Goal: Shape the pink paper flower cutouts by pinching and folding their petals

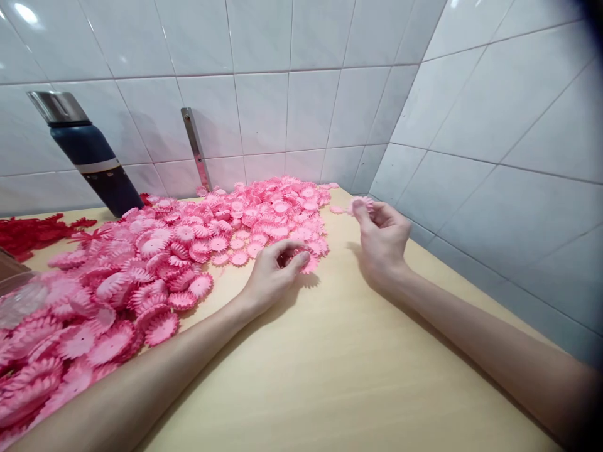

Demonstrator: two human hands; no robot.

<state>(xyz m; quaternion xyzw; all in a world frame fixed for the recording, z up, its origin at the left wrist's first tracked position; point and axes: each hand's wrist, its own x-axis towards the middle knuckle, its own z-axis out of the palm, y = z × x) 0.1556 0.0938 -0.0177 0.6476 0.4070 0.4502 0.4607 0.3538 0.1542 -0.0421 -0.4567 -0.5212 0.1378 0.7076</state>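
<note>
Your right hand (382, 235) is up off the table (339, 376), near the wall corner, thumb and forefinger pinched together on one pink flower (362, 203) at its rim. Your left hand (277, 271) sits at the near edge of the big pile of pink flowers (198, 251), fingertips closed down on another flower piece (308, 260) lying flat on the wood; whether it is truly gripped or just pressed, you can't tell from here.

Handling, as a judgement: these look like thin, die-cut fabric or foam discs with frilly edges. Very light, soft, floppy, easily creased, and likely to cling together in stacks. Take them by the outer petal edge with a light fingertip pinch, or slide one off the pile first; squeezing the centre would crumple it.

Around you: a dark bottle (89, 157) stands against the tiled wall behind the pile, red pieces (32, 232) lie far left, a metal strip (195, 147) leans on the tiles.
</note>
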